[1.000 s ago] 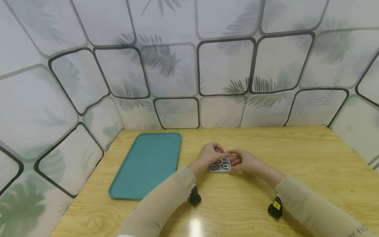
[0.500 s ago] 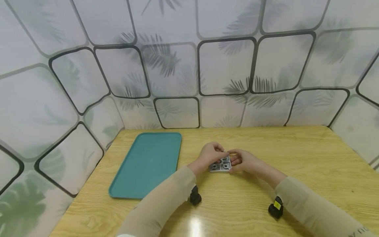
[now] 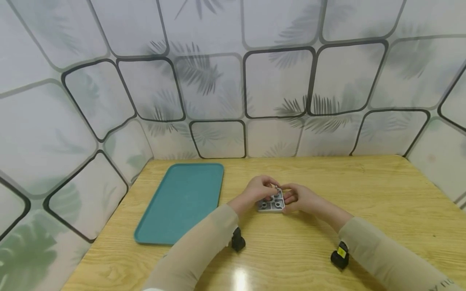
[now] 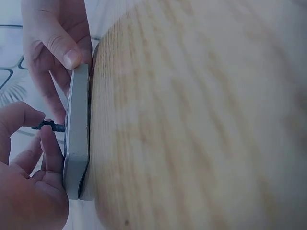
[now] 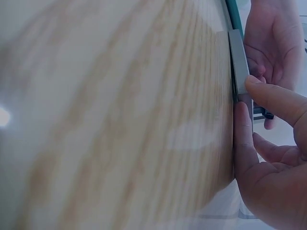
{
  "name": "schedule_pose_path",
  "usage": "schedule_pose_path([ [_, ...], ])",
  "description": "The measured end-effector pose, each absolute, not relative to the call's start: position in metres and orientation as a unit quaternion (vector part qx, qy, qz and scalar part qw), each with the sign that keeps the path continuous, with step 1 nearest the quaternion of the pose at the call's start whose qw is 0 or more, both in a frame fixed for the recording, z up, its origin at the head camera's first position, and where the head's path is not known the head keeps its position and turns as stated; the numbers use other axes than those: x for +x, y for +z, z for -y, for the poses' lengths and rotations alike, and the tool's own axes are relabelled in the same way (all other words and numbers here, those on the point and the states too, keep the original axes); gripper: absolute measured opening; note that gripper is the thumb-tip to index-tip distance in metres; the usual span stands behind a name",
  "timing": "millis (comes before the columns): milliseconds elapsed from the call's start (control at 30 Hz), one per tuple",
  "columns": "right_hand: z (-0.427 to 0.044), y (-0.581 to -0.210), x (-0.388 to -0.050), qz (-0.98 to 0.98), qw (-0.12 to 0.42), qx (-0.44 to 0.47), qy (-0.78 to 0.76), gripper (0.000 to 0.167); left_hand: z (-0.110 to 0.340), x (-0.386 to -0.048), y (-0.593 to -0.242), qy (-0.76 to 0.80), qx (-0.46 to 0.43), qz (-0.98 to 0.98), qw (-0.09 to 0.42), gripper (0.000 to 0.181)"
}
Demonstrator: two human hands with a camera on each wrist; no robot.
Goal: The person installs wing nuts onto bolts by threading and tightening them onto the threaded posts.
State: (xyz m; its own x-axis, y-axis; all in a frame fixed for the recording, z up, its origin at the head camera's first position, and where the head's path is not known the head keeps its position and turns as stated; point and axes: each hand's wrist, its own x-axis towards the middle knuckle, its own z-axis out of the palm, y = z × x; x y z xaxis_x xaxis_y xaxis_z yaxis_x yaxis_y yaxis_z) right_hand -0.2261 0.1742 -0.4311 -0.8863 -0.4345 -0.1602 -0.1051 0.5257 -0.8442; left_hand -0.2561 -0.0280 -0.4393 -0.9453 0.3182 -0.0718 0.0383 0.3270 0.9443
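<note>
A square grey metal plate [image 3: 271, 205] with recessed pockets and round bosses lies on the table, seen edge-on in both wrist views. From its upper face stands a dark threaded bolt [image 4: 58, 128], and what looks like a small nut [image 4: 46, 124] sits partway along it. With thumb and finger, my left hand [image 3: 259, 189] pinches the nut on the bolt, covering the plate's far left part. My right hand [image 3: 300, 197] holds the plate by its right edge, its thumb [image 5: 273, 96] and fingers against the rim.
To the left on the wooden table [image 3: 364, 194] lies a teal rectangular tray [image 3: 183, 198]. A patterned curtain [image 3: 218, 89] rises behind the table and along its sides. Black wrist cameras hang below both sleeves.
The left fingers have turned and shifted slightly at the bolt, showing more of the plate's far corner. The left forearm has moved a little to the left. The right hand stays put.
</note>
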Motion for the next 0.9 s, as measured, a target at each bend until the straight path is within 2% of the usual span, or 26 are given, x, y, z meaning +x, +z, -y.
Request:
schedule_pose_path([
  [600,-0.1742,-0.432,-0.2266,-0.851,0.183,-0.151,-0.469,0.087,0.0306,-0.2564,-0.4386,0.535,0.14,-0.823,0.129,0.028],
  [767,-0.1745,-0.4318,-0.2265,-0.849,0.184,-0.155,-0.47,0.086,0.0287,-0.2549,-0.4422,0.554,0.12,-0.817,0.107,0.031],
  [900,-0.1744,-0.4327,-0.2271,-0.85,0.183,-0.154,-0.47,0.084,0.0253,-0.2549,-0.4464,0.563,0.094,-0.817,0.082,0.023],
])
